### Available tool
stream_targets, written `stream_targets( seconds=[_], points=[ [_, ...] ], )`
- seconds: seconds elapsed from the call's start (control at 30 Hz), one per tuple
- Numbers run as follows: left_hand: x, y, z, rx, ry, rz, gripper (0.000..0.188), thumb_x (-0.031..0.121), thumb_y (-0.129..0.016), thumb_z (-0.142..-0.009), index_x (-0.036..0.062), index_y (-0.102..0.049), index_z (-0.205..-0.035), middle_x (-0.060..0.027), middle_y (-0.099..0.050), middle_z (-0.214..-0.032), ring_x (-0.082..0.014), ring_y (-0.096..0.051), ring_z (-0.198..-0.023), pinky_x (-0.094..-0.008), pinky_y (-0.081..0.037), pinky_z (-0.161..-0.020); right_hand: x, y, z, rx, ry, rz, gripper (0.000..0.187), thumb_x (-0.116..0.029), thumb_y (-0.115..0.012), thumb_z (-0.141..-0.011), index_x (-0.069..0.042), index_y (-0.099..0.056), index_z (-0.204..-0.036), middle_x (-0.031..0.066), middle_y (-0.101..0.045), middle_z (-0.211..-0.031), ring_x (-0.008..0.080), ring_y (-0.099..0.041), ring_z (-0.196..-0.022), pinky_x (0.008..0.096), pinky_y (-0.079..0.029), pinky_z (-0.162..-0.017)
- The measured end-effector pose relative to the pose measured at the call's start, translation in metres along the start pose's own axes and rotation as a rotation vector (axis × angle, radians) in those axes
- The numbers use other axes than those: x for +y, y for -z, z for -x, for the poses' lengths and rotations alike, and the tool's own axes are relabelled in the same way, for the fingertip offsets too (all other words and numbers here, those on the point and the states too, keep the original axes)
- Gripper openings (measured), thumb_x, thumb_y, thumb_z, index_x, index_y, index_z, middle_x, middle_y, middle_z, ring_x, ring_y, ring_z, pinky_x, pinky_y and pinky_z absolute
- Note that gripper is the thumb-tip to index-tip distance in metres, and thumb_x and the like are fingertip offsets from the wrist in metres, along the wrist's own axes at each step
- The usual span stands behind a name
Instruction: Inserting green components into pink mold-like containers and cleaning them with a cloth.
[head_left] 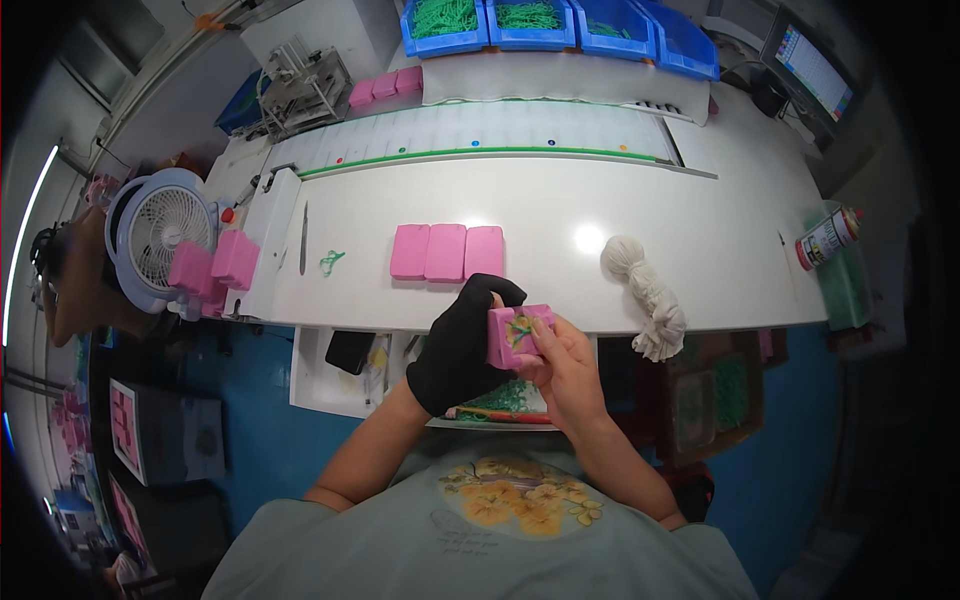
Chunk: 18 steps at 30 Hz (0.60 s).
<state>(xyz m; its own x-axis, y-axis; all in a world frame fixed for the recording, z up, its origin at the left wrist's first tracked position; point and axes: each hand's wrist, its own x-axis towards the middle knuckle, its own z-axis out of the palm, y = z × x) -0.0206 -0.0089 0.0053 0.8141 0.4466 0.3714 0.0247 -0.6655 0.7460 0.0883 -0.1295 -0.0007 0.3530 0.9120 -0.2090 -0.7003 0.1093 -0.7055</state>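
Note:
A small pink block, apparently a soft mold [498, 350], is held up over the table's front edge, with a green and yellow shape on the face turned toward me. My left hand [455, 350], in a black glove, is closed round its left side. On its right side, the bare fingers and thumb of my right hand [570, 375] pinch the block. Just beyond my hands, three pink blocks [445, 252] lie side by side on the white table [560, 220]. A thin green piece [331, 262] lies to their left, near slim metal tweezers [304, 240].
A knotted white cloth [645, 295] lies to the right, with a spray can [828, 238] beyond. Left stand a fan [165, 235] and stacked pink blocks [236, 258]. Blue bins [445, 47] of green pieces line the back. An open drawer [312, 385] sits below my hands.

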Motion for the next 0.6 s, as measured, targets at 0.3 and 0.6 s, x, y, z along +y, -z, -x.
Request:
stream_targets(
  seconds=[0.3,0.6],
  points=[
    [-0.010,0.020,-0.002,-0.096,0.000,0.024,0.064,0.031,-0.089,-0.064,0.0071,-0.047,-0.106,-0.0083,-0.058,-0.100,-0.0258,-0.061,-0.088,-0.0345,-0.050,-0.077,-0.013,0.029,-0.006,0.038,-0.053,0.422,0.023,-0.020,-0.054,-0.096,0.000,-0.064,-0.102,-0.0005,-0.056,-0.076,0.0060,-0.050,-0.062,0.0208,-0.044,-0.056],
    [-0.013,0.020,0.001,-0.183,0.031,0.036,0.064,0.024,-0.091,-0.063,0.0066,-0.041,-0.099,-0.0084,-0.059,-0.101,-0.0187,-0.059,-0.089,-0.0312,-0.050,-0.081,-0.014,0.034,-0.008,-0.029,-0.078,0.535,0.016,-0.015,-0.067,-0.089,0.000,-0.068,-0.095,-0.0056,-0.057,-0.069,0.0004,-0.044,-0.056,0.0173,-0.034,-0.050]
  ],
)
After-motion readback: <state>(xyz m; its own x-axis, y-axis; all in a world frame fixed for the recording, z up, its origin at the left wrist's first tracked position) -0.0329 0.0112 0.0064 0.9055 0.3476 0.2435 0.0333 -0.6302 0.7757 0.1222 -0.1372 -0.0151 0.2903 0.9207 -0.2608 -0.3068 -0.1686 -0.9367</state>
